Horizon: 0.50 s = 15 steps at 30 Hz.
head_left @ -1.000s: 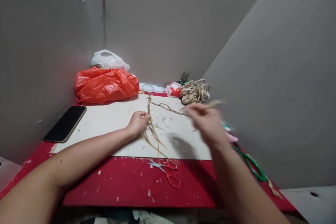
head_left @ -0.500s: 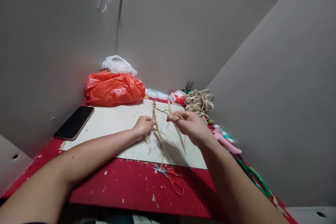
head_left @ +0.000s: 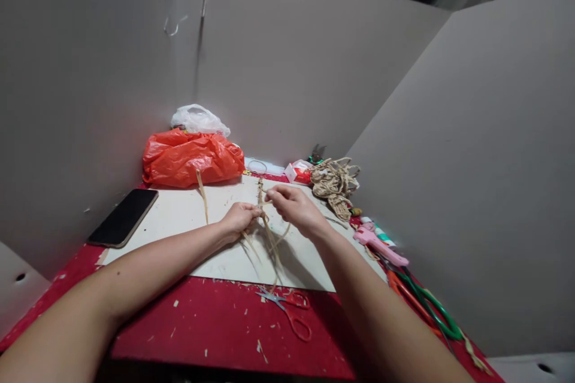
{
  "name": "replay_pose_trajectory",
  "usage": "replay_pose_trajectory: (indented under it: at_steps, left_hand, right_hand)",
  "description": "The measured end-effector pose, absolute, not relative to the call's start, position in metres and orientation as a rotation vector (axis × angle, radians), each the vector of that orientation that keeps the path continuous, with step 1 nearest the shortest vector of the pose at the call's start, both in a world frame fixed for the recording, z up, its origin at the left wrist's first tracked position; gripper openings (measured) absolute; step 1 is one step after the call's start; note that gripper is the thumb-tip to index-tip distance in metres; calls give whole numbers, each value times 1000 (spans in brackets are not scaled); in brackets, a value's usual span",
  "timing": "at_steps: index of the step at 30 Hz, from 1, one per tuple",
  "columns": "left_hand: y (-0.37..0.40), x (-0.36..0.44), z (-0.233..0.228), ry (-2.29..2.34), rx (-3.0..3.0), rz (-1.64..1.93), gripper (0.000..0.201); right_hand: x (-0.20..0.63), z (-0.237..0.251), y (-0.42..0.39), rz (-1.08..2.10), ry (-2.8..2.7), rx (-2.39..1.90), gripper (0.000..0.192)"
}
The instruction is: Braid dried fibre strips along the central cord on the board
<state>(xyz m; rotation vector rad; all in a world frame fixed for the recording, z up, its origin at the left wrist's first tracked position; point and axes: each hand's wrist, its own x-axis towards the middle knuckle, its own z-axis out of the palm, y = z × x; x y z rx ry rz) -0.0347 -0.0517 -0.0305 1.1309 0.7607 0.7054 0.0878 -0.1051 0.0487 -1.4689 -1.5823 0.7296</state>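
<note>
My left hand (head_left: 242,218) is closed in a pinch on a braid of straw-coloured fibre strips (head_left: 268,233), over the white board (head_left: 220,260). From that grip the loose strips hang toward the board's front edge. Just to the right, my right hand (head_left: 294,206) pinches a single pale fibre strip (head_left: 268,202) close to the braid. Beyond the hands, the narrow knotted upper part (head_left: 260,188) of the braid runs away from me. Another pale strip (head_left: 202,194) stands out left of my left hand, before the red bag. The fingertips partly hide where the strips cross.
Red-handled scissors (head_left: 287,305) lie open on the red cloth (head_left: 202,323). At left are a phone (head_left: 123,218) and a red plastic bag (head_left: 193,158). Coiled rope (head_left: 335,182), a pink glue gun (head_left: 381,245) and green-handled scissors (head_left: 438,311) line the right side. Grey panels surround the table.
My right hand has moved left with its strip, close to my left hand. A pale strip now shows left of my left hand. The view has tilted slightly upward.
</note>
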Motion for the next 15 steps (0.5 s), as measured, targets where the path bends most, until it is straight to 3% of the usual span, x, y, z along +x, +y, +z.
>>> replay_pose_trajectory:
  at_steps: [6,15]
  left_hand:
    - [-52,-35,-27,710,1124,673,13]
    - [-51,-34,-28,724,1112,665,16]
  right_hand:
    - [130,19,-110,987,-1131,-1452,32]
    - [114,-25,-106,972,-1027,-1295,29]
